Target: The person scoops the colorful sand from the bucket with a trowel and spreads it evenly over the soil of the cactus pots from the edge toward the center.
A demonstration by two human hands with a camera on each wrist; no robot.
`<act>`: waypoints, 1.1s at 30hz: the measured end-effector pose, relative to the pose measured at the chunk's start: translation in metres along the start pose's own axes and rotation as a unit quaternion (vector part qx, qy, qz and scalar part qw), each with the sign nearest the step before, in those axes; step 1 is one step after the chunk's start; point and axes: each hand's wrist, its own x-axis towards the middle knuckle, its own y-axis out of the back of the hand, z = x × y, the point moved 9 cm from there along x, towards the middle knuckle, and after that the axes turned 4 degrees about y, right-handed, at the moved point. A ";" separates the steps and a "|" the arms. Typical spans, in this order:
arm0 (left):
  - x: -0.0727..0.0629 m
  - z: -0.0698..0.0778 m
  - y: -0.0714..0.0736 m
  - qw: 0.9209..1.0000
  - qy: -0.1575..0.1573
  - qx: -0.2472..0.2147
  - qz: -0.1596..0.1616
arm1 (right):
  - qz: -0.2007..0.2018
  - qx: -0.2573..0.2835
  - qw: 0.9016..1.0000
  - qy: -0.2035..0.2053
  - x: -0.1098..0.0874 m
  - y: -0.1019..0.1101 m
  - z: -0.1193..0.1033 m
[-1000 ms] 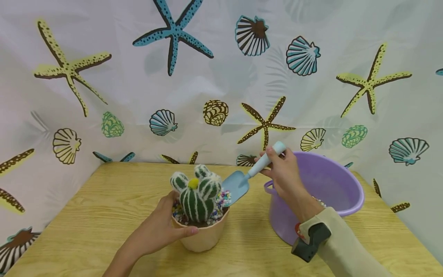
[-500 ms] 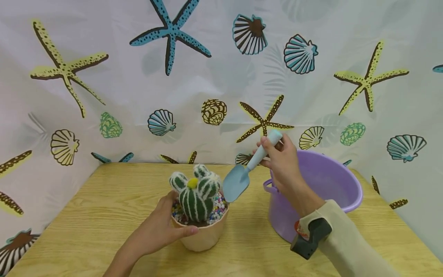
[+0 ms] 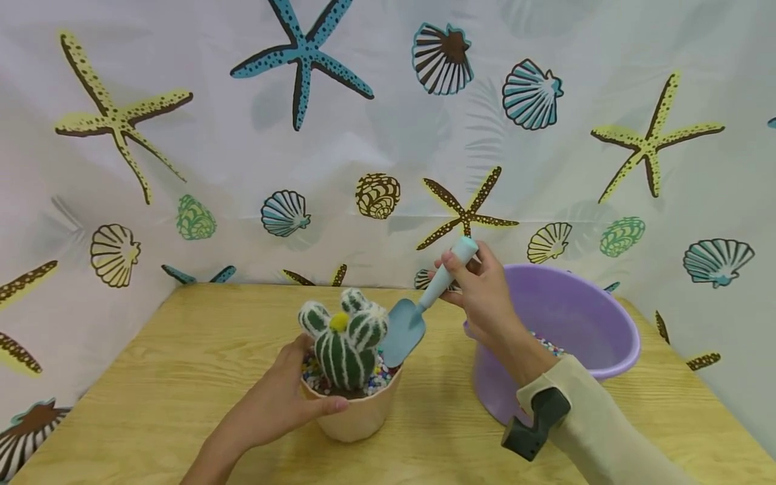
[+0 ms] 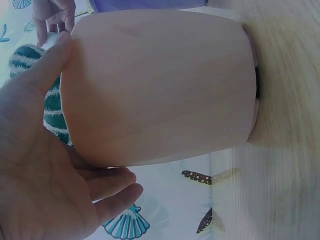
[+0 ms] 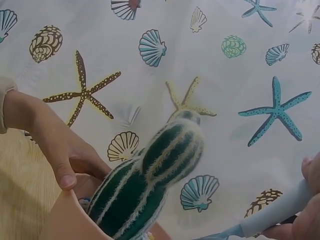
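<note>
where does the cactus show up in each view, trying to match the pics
Head: cactus just left of centre, in the lower half.
Left wrist: cactus at the left edge, upper half, partly hidden by the left hand.
Right wrist: cactus large, lower middle, leaning right.
Shared landmark: the peach pot that the cactus stands in.

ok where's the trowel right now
In the head view, near the middle, the trowel slants down with its blade at the right edge of the pot, just right of the cactus, held in the right grip.
</note>
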 end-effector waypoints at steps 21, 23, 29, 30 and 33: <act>-0.012 0.005 0.019 1.000 -0.003 0.021 0.016 | 0.032 0.020 0.999 0.006 0.004 0.020 -0.014; -0.013 0.005 0.020 0.999 0.002 0.026 0.019 | 0.036 0.019 0.999 0.006 0.005 0.023 -0.016; -0.020 0.010 0.020 0.999 0.003 0.035 0.036 | 0.039 0.020 0.999 0.000 0.005 0.034 -0.021; -0.021 0.012 0.020 0.999 -0.002 0.035 0.041 | 0.040 0.022 0.999 0.000 0.005 0.036 -0.022; -0.027 0.016 0.018 0.998 -0.005 0.033 0.048 | 0.043 0.022 0.999 0.002 0.005 0.042 -0.024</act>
